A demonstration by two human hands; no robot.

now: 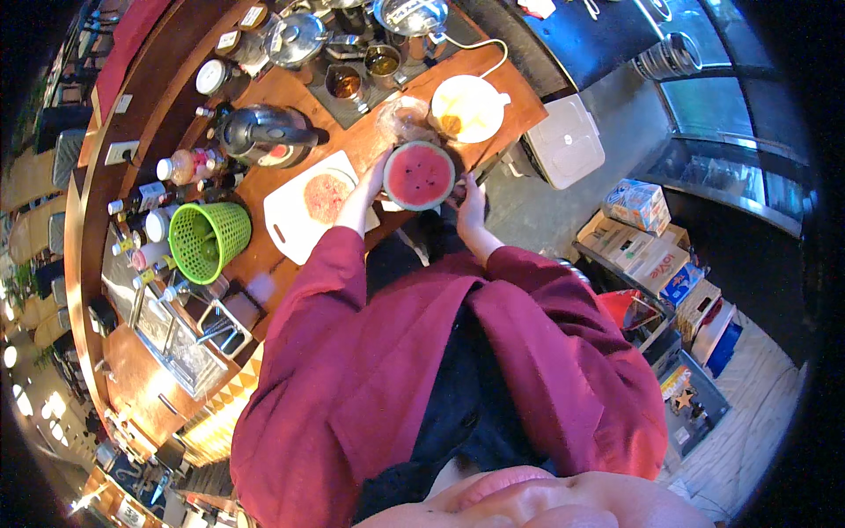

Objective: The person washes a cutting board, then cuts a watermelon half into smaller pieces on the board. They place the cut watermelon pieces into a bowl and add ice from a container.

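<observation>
A cut half of a watermelon [419, 175], red flesh with dark seeds facing up, is held at the counter's front edge. My left hand [371, 181] grips its left side. On its right side is my right hand [467, 201], fingers against the rind and partly in shadow. Left of the melon lies a white cutting board [284, 214] with a wet, reddish round patch [325, 197] on it, partly behind my left forearm. Crumpled clear plastic wrap [401, 117] sits just beyond the melon, beside a brightly lit white round dish or scale [470, 109].
An electric kettle [264, 135], bottles [188, 165] and a green basket [211, 241] line the left side. Glass pitchers [344, 82] stand on a dark mat at the back. A lidded bin [564, 142] stands right of the counter, with boxes [637, 247] farther right.
</observation>
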